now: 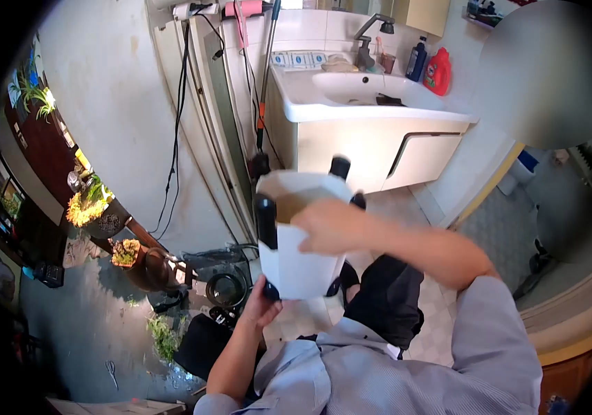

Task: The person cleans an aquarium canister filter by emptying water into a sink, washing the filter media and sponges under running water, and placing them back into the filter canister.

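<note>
A white container (296,266) with black corner pieces is held up in front of my body, its open top tilted toward me. My left hand (262,307) supports it from below at the lower left corner, its fingers against the black foot. Over the rim reaches my right hand (332,225), with its fingertips hidden in or behind the container's opening. Whether that hand grips anything cannot be made out. The inside of the container looks brownish.
Ahead is a white sink (372,90) with a grey faucet (365,45), a red bottle (438,72) and a dark blue bottle (416,59). Black cables hang on the left wall. Potted plants (125,253) and a black round pan (226,288) stand lower left.
</note>
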The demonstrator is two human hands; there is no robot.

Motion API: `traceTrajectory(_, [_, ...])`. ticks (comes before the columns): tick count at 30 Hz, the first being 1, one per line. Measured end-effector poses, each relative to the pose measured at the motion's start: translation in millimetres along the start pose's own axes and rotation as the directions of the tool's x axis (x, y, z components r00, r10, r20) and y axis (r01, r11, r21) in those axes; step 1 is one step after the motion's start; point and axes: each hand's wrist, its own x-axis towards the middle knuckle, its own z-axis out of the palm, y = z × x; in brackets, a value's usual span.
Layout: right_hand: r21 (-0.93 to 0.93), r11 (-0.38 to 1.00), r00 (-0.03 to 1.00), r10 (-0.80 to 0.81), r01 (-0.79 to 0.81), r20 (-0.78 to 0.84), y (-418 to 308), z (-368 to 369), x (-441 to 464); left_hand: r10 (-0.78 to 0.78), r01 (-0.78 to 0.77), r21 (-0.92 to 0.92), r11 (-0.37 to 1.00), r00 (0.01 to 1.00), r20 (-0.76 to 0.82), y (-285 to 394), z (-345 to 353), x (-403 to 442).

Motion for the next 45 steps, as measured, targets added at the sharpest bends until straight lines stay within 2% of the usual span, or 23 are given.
traceTrajectory(1, [-0.019,1.0,1.0,-0.001,0.001,0.006,-0.9,-16.8,1.2,-0.003,0.003,-0.002,1.0,1.0,-0.01,2.0,12.1,0.7])
traceTrajectory(3, [-0.033,0.999,0.996,-0.046,0.043,-0.074,-6.2,-49.9,-3.3,0.14,-0.14,0.018,0.99,0.99,-0.026,13.8,35.7,10.3])
traceTrajectory(4, [-0.043,0.997,0.992,-0.07,0.066,-0.105,-6.1,-65.3,-3.7,0.144,-0.143,0.021,0.989,0.989,-0.022,22.2,45.6,13.1])
traceTrajectory(6, [0.006,1.0,0.997,0.026,-0.026,-0.066,-7.5,-102.6,-2.1,0.219,-0.226,0.091,0.97,0.972,0.086,39.1,60.9,17.6])
traceTrajectory(7, [-0.016,1.0,0.998,0.016,-0.018,-0.067,-16.9,-127.5,-5.5,0.216,-0.235,0.089,0.968,0.959,0.184,49.4,58.4,26.3])
traceTrajectory(8, [0.076,0.997,0.997,0.027,-0.021,-0.068,-15.1,-143.0,-3.7,0.219,-0.239,0.092,0.967,0.957,0.189,57.0,76.3,28.8])
traceTrajectory(10, [0.122,0.993,0.997,0.013,-0.003,-0.081,-7.7,-172.9,2.4,0.345,-0.36,0.15,0.921,0.931,0.12,74.1,135.1,24.4])
traceTrajectory(12, [0.25,0.966,0.987,0.1,-0.066,-0.126,-9.0,-201.5,2.8,0.363,-0.379,0.152,0.913,0.924,0.123,92.4,179.8,25.6])
traceTrajectory(17, [0.19,0.982,0.962,0.063,-0.011,-0.267,34.4,-261.3,27.2,0.439,-0.458,0.251,0.853,0.889,0.133,140.9,246.5,52.6])
traceTrajectory(19, [0.3,0.952,0.937,0.16,-0.063,-0.31,51.6,-278.1,31.7,0.433,-0.451,0.281,0.848,0.893,0.126,160.9,269.6,66.1])
traceTrajectory(22, [0.314,0.949,0.908,0.157,-0.03,-0.389,79.1,-293.1,31.4,0.377,-0.412,0.349,0.842,0.911,0.167,193.2,286.4,96.8])
traceTrajectory(25, [0.345,0.938,0.874,0.172,-0.006,-0.454,122.7,-303.2,49.5,0.401,-0.416,0.512,0.752,0.905,0.145,215.5,310.4,117.5])
traceTrajectory(28, [0.375,0.927,0.854,0.198,-0.004,-0.481,148.2,-305.9,55.6,0.352,-0.359,0.51,0.782,0.929,0.114,232.8,323.2,142.8])
traceTrajectory(29, [0.456,0.877,0.807,0.377,-0.152,-0.455,145.2,-313.9,52.2,0.358,-0.355,0.509,0.784,0.929,0.096,236.0,328.0,149.1])
traceTrajectory(30, [0.444,0.884,0.795,0.375,-0.15,-0.477,155.9,-325.4,52.5,0.359,-0.368,0.512,0.776,0.925,0.122,239.2,340.2,162.4])
traceTrajectory(32, [0.443,0.889,0.847,0.324,-0.12,-0.421,174.6,-325.8,62.2,0.353,-0.334,0.531,0.779,0.933,0.07,239.1,343.4,170.3])
traceTrajectory(33, [0.413,0.91,0.877,0.182,0.021,-0.445,183.1,-333.2,54.6,0.337,-0.334,0.509,0.793,0.937,0.09,240.5,347.0,180.8])
traceTrajectory(34, [0.42,0.908,0.874,0.207,-0.004,-0.439,194.3,-336.3,55.2,0.313,-0.315,0.505,0.804,0.945,0.092,242.4,350.3,193.0])
traceTrajectory(37, [0.566,0.824,0.861,0.269,0.027,-0.432,207.2,-344.6,75.9,0.41,-0.387,0.601,0.699,0.906,0.107,255.1,359.1,196.6])
traceTrajectory(40, [0.532,0.846,0.817,0.284,0.033,-0.502,219.8,-349.8,78.2,0.358,-0.36,0.643,0.675,0.923,0.141,269.8,369.8,209.7])
traceTrajectory(41, [0.479,0.876,0.768,0.272,0.051,-0.58,224.0,-346.8,78.9,0.377,-0.358,0.667,0.653,0.918,0.123,270.6,370.8,213.1])
traceTrajectory(44, [0.484,0.869,0.796,0.216,0.107,-0.565,236.1,-336.4,82.3,0.389,-0.331,0.665,0.669,0.919,0.066,272.3,370.1,225.1])
traceTrajectory(45, [0.492,0.871,0.731,0.334,0.002,-0.594,240.1,-332.7,83.8,0.388,-0.328,0.667,0.669,0.919,0.063,275.1,366.9,229.7])
